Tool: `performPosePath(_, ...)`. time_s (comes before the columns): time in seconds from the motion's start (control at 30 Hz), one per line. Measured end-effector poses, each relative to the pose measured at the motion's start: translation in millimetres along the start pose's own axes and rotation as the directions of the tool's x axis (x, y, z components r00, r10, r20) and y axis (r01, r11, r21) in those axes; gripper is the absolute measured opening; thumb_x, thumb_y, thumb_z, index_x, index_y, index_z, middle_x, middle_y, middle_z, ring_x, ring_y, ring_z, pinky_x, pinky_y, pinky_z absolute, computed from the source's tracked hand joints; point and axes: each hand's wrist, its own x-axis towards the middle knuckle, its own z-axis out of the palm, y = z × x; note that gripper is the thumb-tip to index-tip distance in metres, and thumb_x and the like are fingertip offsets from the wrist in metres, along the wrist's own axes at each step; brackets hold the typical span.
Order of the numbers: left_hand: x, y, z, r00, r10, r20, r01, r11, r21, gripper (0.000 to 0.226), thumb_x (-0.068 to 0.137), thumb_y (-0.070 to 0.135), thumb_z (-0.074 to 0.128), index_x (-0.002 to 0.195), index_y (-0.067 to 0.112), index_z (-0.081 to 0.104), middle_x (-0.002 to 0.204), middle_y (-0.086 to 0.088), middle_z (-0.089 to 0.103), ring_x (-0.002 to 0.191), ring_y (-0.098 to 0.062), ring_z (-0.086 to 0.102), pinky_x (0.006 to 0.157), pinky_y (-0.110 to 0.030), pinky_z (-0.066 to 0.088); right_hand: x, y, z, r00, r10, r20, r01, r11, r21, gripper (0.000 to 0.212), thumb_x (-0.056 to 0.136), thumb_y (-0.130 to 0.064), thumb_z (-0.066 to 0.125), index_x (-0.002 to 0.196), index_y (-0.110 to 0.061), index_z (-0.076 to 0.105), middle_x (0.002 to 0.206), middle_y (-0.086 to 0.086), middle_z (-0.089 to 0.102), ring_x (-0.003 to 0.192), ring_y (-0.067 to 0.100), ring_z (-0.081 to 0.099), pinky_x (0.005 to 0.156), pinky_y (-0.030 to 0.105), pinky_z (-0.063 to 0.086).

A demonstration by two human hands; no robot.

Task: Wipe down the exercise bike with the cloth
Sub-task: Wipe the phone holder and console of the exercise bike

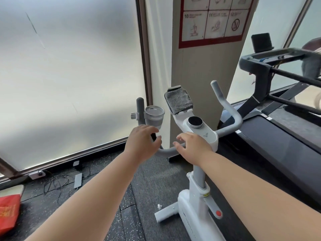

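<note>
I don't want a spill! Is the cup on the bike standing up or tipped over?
Standing up. The cup stands straight beside the left handlebar grip, with its round top facing up.

Looks like a small gym or fitness room. Told by a white exercise bike (196,202) just beside a black treadmill (278,145), both on dark speckled rubber floor (104,214). Behind the bike, on a pillar (199,75), a red-bordered poster (213,20) of numbered pictogram rules. Walled by frosted windows (69,75), with a power strip (78,180) and loose cables below.
</note>
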Motion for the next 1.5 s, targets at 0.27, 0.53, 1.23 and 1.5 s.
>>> performPosePath(0.27, 60.0, -47.8, -8.4, 0.988, 0.155, 0.014, -0.155, 0.988, -0.017, 0.026, 0.095, 0.043, 0.062, 0.113, 0.029, 0.074, 0.116, 0.015, 0.071, 0.120, -0.013, 0.058, 0.107, -0.031, 0.037, 66.2, -25.3, 10.8, 0.992, 0.117, -0.052, -0.117, 0.993, -0.008, 0.036, 0.097, -0.052, 0.050, 0.121, -0.028, 0.065, 0.120, -0.008, 0.063, 0.108, 0.015, 0.060, 0.091, 0.037, 0.051)
performPosePath(0.53, 80.6, -66.5, 11.6, 0.913, 0.396, 0.099, -0.400, 0.916, 0.028, 0.028, 0.090, 0.046, 0.061, 0.103, 0.026, 0.076, 0.100, 0.009, 0.073, 0.104, -0.018, 0.065, 0.098, -0.034, 0.048, 93.9, -36.1, 24.1, 0.973, 0.216, -0.075, -0.218, 0.976, -0.015, 0.036, 0.096, -0.050, 0.049, 0.121, -0.029, 0.064, 0.118, -0.008, 0.064, 0.110, 0.015, 0.059, 0.094, 0.037, 0.051)
performPosePath(1.23, 144.5, -65.7, 49.9, 0.886, 0.443, 0.134, -0.459, 0.879, 0.127, 0.038, 0.091, 0.047, 0.042, 0.103, 0.022, 0.068, 0.088, 0.007, 0.066, 0.093, -0.023, 0.064, 0.091, -0.040, 0.049, 192.3, -0.1, 24.0, 0.940, 0.210, -0.269, -0.254, 0.957, -0.141, 0.054, 0.096, -0.041, 0.058, 0.144, -0.019, 0.047, 0.150, 0.008, 0.042, 0.140, 0.029, 0.032, 0.116, 0.041, 0.028)
performPosePath(1.5, 166.8, -54.9, 63.4, 0.931, 0.337, 0.138, -0.362, 0.899, 0.248, 0.041, 0.093, 0.045, 0.038, 0.107, 0.021, 0.069, 0.100, 0.005, 0.070, 0.102, -0.025, 0.066, 0.088, -0.042, 0.053, 229.2, 26.6, 22.0, 0.964, 0.236, -0.126, -0.258, 0.946, -0.199, 0.075, 0.096, -0.066, 0.042, 0.160, -0.040, 0.012, 0.166, 0.012, 0.005, 0.150, 0.035, 0.007, 0.122, 0.051, 0.020)
